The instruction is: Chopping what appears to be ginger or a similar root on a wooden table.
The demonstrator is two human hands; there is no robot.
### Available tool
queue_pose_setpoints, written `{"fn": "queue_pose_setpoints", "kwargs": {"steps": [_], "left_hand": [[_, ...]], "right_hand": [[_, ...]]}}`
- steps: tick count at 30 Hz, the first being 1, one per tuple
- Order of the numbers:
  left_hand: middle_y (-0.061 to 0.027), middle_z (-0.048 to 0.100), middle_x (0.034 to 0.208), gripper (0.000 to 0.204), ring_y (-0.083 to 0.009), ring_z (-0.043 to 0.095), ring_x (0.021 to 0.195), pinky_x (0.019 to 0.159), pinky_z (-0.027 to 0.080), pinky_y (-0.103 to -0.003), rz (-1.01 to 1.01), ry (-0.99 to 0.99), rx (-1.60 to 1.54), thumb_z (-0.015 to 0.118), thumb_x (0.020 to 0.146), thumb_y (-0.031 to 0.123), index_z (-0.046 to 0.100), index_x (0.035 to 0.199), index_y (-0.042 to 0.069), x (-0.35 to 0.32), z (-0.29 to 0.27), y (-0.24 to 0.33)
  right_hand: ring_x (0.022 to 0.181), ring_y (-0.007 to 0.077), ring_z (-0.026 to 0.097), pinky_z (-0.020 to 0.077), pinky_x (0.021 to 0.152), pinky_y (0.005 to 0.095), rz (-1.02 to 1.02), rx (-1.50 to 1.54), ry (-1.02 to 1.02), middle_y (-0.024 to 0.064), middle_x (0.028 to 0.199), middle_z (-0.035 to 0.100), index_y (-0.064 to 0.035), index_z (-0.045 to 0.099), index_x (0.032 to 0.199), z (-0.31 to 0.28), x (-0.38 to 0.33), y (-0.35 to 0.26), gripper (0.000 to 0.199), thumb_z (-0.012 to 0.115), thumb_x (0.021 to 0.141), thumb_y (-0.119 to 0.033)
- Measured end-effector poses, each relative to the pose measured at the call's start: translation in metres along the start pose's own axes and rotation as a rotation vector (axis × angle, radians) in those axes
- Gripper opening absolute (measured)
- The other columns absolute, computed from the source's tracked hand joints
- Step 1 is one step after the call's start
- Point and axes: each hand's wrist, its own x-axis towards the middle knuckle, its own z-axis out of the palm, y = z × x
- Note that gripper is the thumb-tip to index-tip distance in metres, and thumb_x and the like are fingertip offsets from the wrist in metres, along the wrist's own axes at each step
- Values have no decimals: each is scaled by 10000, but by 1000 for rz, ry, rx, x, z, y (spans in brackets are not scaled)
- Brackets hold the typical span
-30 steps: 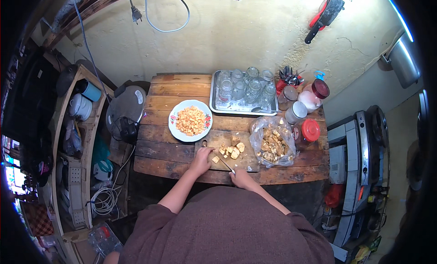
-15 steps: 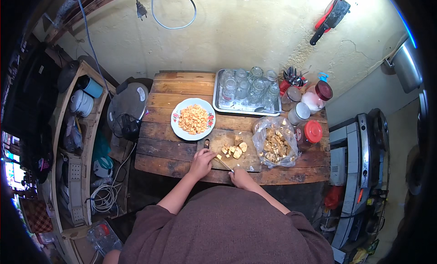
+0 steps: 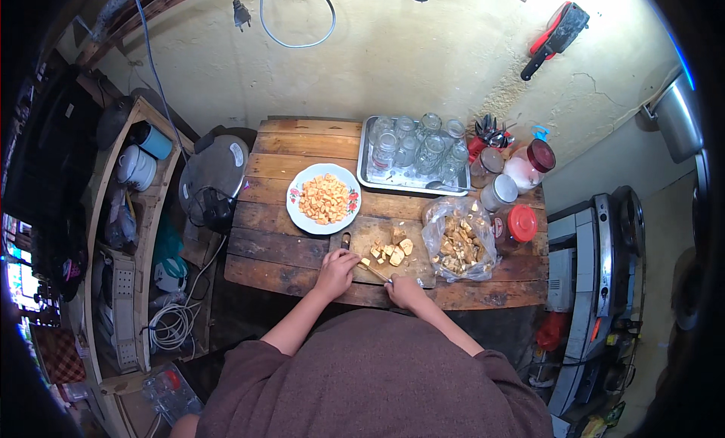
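My left hand [image 3: 336, 270] rests curled on the left part of a wooden cutting board [image 3: 370, 230], fingertips pressing a small pale food piece [image 3: 365, 262]. My right hand [image 3: 404, 291] grips a knife [image 3: 377, 272] whose blade points left toward that piece. Several cut yellowish chunks [image 3: 393, 249] lie in the middle of the board. A white plate [image 3: 298, 211] of orange-yellow cubes sits just beyond the board to the left. A clear plastic bag [image 3: 459, 245] of brownish pieces lies open at the board's right.
A metal tray [image 3: 366, 183] of glass jars stands at the back of the wooden table [image 3: 279, 249]. Red-lidded containers [image 3: 521, 223] and a utensil holder [image 3: 487, 132] crowd the right side. A lidded pot [image 3: 215, 174] sits left of the table, and a shelf unit [image 3: 113, 234] stands beyond it.
Both hands stay at the cutting board, making only small movements with the knife. The view has shifted slightly.
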Motion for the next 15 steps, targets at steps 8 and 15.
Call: {"fn": "queue_pose_setpoints", "kwargs": {"steps": [8,15], "left_hand": [[2,617,1057,349,-240,477,1117,1011,251,-577,-3,-41,209,589,700,54,660,1038,104,-3,-3,11],[-4,619,1016,307,-230,472,1110,1006,252,-552,-18,-61,122,660,665,120,668,972,138,23,1,9]], "right_hand": [[941,379,605,477,818,448,-17,-172,-91,238,975,631,18,591,986,-20,11,-1,336,487,896,-289],[930,396,599,469,824,452,-39,-197,-141,252,966,625,25,580,982,-8,25,13,334,490,881,-281]]}}
